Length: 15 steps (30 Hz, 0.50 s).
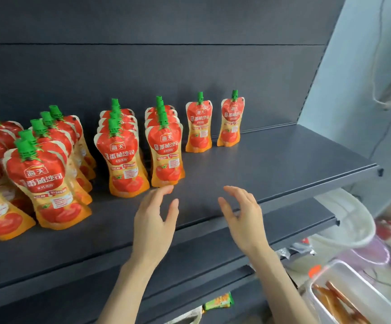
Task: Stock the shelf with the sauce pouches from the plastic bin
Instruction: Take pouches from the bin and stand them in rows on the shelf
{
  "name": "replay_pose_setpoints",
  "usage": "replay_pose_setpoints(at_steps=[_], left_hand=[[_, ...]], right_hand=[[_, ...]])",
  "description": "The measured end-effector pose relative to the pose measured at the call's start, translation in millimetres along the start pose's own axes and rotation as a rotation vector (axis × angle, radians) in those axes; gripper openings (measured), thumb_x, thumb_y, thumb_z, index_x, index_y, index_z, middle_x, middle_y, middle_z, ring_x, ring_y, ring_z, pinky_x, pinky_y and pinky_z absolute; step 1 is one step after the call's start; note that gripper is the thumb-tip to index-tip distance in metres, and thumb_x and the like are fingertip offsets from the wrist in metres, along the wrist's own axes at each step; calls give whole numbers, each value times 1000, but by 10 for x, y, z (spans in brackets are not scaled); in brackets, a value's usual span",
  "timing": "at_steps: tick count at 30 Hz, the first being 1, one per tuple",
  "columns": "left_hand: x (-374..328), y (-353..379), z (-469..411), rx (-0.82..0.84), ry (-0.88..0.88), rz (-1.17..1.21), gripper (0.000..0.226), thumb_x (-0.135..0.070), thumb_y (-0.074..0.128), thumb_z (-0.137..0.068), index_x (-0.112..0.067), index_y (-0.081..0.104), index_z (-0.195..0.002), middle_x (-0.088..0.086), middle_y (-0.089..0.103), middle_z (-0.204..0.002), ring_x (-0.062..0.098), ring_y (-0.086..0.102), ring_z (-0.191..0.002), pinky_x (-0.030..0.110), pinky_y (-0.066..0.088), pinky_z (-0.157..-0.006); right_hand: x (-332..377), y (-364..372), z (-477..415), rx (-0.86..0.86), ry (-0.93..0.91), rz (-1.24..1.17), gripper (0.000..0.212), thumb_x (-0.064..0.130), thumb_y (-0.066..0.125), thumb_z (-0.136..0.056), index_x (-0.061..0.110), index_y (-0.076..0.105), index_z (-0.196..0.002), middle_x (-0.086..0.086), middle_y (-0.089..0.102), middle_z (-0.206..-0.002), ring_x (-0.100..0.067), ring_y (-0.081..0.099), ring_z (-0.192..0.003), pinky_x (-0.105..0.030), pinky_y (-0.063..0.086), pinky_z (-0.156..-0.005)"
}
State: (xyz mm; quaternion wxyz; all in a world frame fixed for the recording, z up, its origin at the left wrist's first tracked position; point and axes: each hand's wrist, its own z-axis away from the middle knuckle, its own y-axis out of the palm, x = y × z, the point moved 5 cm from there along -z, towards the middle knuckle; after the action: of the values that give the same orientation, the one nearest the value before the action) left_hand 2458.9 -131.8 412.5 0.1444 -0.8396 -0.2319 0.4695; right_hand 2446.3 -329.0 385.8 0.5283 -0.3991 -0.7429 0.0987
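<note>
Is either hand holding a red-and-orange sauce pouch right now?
No, the left hand and right hand are both empty, fingers relaxed, above the dark grey metal shelf.

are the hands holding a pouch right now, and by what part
Nothing is held. The left hand and right hand hover open above the shelf, just in front of the sauce pouches.

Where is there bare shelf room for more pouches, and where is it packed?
Bare: the dark grey metal shelf right of the rightmost red-and-orange green-capped sauce pouch, and in front of the two single pouches, where the left hand and right hand hover. Packed: the left-side pouch rows.
</note>
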Motion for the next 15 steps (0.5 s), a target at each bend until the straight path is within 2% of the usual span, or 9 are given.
replay_pose_setpoints(at_steps=[2, 4, 9, 12, 13, 15], left_hand=[[-163, 262, 185, 93, 53, 41, 25, -9, 63, -87, -13, 62, -112, -5, 64, -111, 7, 57, -105, 7, 40, -89], [-301, 567, 432, 193, 81, 78, 25, -10, 63, -87, -16, 62, -111, -7, 64, -109, 5, 58, -104, 15, 43, -90], [-565, 1434, 1169, 421, -5, 115, 26, -8, 66, -85, -16, 63, -110, -8, 65, -106, 6, 59, -101, 22, 42, -91], [-733, 1934, 1614, 544, -75, 124, 26, -6, 67, -83, -16, 64, -108, -9, 65, -104, 3, 58, -98, 8, 38, -86], [-793, 2103, 1759, 592, -84, 115, 27, -8, 67, -84, -16, 64, -109, -10, 65, -105, 3, 58, -98, 9, 39, -86], [-904, 2428, 2025, 691, -103, 113, 29, -11, 66, -85, -17, 62, -113, -10, 64, -107, 8, 60, -101, 22, 44, -90]], right_hand=[[-224, -256, 213, -7, 48, 24, 26, 24, 57, -93, 19, 60, -119, 7, 63, -114, -11, 53, -105, -21, 45, -87], [-502, -506, 465, 10, 106, 62, 27, 25, 55, -94, 20, 61, -119, 7, 63, -116, -13, 53, -111, -30, 49, -91], [-1274, -1183, 1177, 64, 305, 123, 23, 25, 56, -93, 21, 63, -115, 5, 64, -116, -16, 55, -112, -25, 45, -92], [-1707, -1593, 1614, 78, 401, 177, 21, 26, 56, -93, 22, 64, -113, 7, 65, -115, -14, 55, -111, -18, 37, -88], [-1858, -1723, 1759, 73, 438, 186, 21, 27, 57, -93, 23, 64, -112, 7, 65, -115, -13, 54, -109, -14, 33, -85], [-2149, -1964, 2035, 64, 510, 188, 20, 26, 58, -93, 22, 65, -111, 6, 66, -115, -13, 52, -106, -14, 29, -81]])
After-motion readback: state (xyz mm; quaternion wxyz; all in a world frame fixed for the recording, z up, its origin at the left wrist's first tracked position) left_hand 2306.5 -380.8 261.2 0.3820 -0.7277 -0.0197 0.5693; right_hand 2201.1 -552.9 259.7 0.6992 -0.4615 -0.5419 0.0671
